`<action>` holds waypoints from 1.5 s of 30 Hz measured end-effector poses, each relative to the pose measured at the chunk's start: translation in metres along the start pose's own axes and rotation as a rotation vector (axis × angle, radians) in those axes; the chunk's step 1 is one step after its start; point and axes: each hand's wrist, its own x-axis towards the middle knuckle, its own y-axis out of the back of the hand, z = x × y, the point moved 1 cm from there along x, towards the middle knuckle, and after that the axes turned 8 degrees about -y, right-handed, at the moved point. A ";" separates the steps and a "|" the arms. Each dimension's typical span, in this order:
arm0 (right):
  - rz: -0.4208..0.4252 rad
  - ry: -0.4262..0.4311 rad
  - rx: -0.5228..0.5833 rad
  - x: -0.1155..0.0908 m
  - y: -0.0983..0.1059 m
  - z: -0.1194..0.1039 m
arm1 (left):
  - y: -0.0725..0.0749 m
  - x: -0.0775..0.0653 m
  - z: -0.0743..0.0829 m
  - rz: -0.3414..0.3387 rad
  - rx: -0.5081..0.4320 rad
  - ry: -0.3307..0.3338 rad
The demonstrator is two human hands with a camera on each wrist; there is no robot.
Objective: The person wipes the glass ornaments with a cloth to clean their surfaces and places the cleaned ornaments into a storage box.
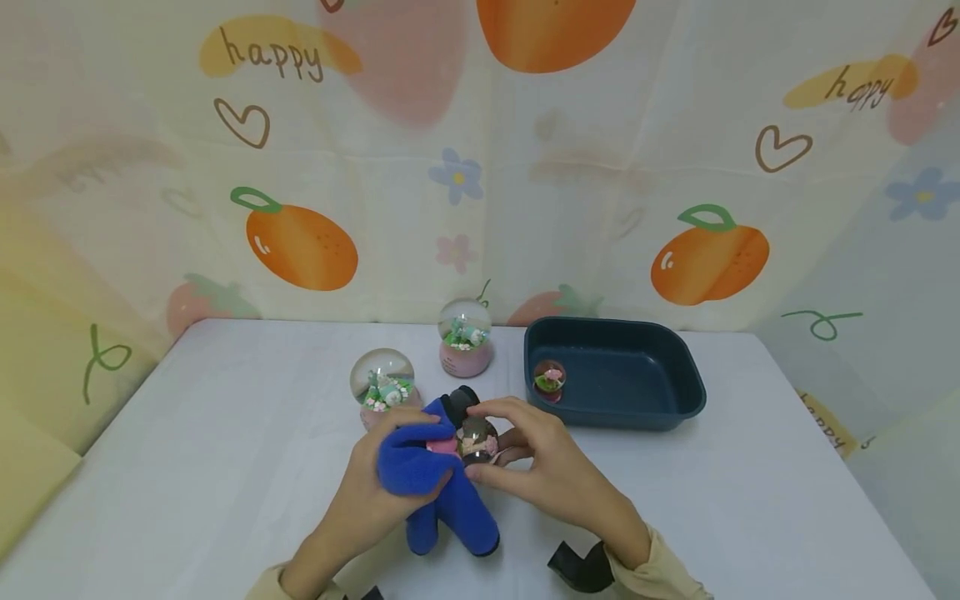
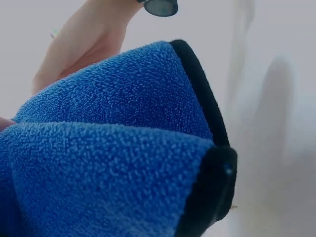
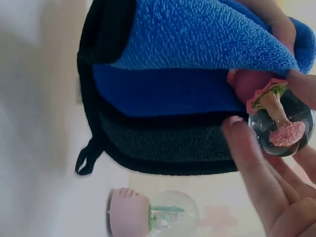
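A blue towel (image 1: 468, 512) with black edging is bunched in my left hand (image 1: 363, 479), wrapped about the pink base of a small snow globe (image 1: 478, 440). The globe lies tilted on its side, its clear ball pointing right. Fingertips and thumb of my right hand (image 1: 558, 462) grip that glass ball. In the right wrist view, a pink-topped tree shows inside the snow globe (image 3: 280, 118), and the towel (image 3: 197, 34) folds over its base. The left wrist view is mostly filled by the folded towel (image 2: 108, 173), which hides most of the fingers there.
Two larger snow globes with pink bases stand behind the hands, one at the left (image 1: 382, 383) and one farther back (image 1: 465, 342). A dark blue basin (image 1: 630, 418) sits at the back right, with another small snow globe (image 1: 550, 379) at its left end. A printed curtain (image 1: 420, 208) hangs behind the white table.
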 end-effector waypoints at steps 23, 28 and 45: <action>0.083 0.232 -0.101 -0.004 -0.001 0.001 | 0.006 0.002 -0.001 -0.172 -0.092 0.164; 0.078 0.231 -0.126 -0.003 -0.002 0.002 | 0.004 0.001 0.001 -0.099 -0.029 0.077; 0.027 0.202 -0.112 -0.003 -0.002 0.000 | 0.002 0.001 0.004 0.055 0.038 0.050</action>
